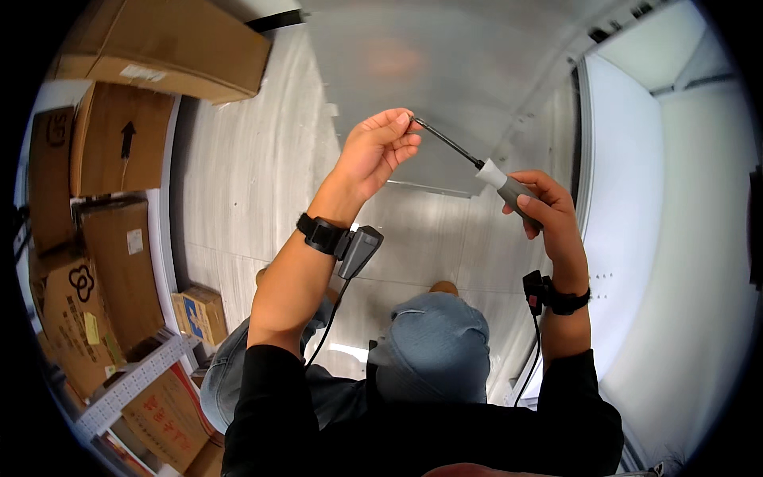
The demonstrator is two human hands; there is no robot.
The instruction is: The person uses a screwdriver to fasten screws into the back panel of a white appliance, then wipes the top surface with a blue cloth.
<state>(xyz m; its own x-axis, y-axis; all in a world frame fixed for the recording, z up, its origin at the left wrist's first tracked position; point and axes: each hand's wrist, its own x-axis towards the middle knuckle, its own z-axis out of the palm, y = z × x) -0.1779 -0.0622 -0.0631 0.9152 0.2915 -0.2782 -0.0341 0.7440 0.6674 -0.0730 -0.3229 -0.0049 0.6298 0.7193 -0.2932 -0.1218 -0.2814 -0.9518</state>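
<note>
A screwdriver (499, 180) with a grey and white handle and a dark shaft slants up to the left between my hands. My right hand (543, 203) is wrapped round its handle. The tip of the shaft meets the fingertips of my left hand (380, 151), where thumb and forefinger are pinched together. Something tiny may sit in that pinch, but it is too small to make out. Beyond my hands stands a grey metal panel (445, 71), with its lower edge (429, 188) just past them.
Cardboard boxes (119, 143) are stacked on a metal rack (135, 378) along the left. A small box (200, 315) rests near the rack's foot. A white panel (628, 183) rises close to my right arm. Pale flooring (238, 183) spreads between. Cables hang from both wrist devices (359, 250).
</note>
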